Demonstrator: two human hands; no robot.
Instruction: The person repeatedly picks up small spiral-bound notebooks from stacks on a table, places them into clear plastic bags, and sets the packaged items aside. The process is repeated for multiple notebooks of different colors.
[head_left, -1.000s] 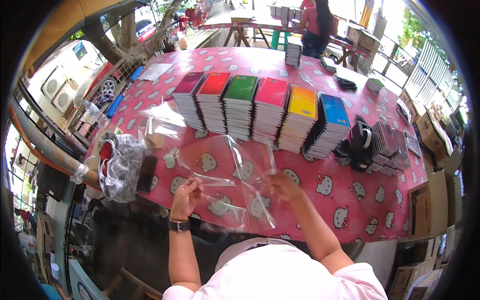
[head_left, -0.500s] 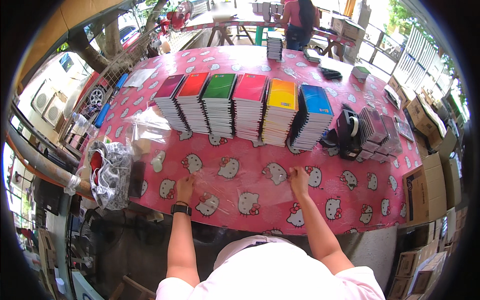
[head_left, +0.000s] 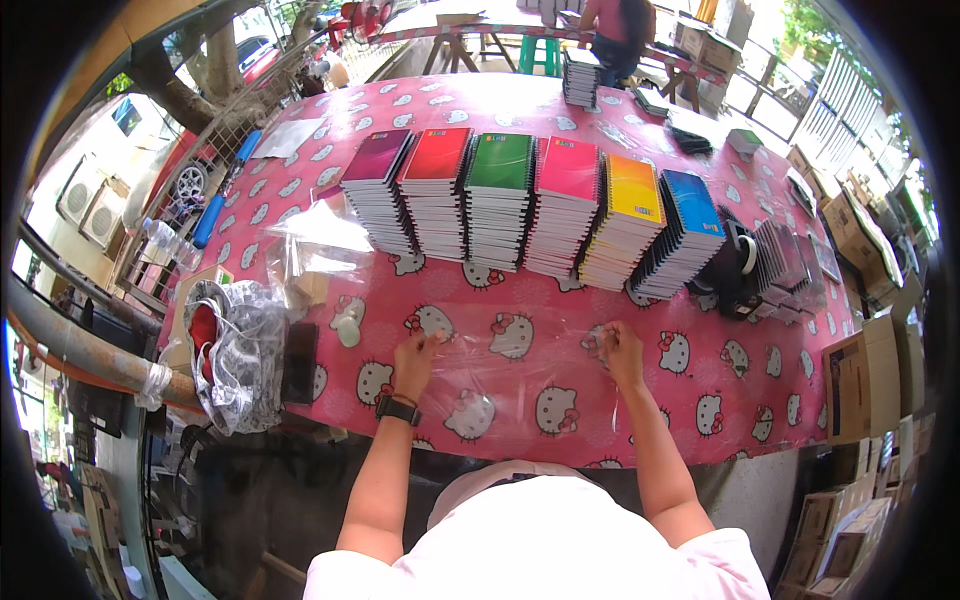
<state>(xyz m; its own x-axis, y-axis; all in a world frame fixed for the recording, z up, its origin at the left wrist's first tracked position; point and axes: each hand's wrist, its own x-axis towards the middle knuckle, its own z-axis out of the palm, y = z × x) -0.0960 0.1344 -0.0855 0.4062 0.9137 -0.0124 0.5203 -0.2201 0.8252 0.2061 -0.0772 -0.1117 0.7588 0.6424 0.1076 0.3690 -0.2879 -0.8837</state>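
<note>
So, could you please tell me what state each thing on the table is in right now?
Clear plastic bag: lying flat on the tablecloth, pressed at both ends.
Left hand: fingers on the bag's left end.
Right hand: pinching the bag's right end.
Notebook stacks: closed, in a row.
Tape dispenser: upright, untouched.

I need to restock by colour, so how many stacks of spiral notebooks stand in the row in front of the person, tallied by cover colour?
Purple stack: 1
Red stack: 1
Green stack: 1
Pink stack: 1
Yellow-orange stack: 1
Blue stack: 1
Total: 6 stacks in the row. A further stack stands apart at the far end of the table; its cover colour is unclear.
</note>
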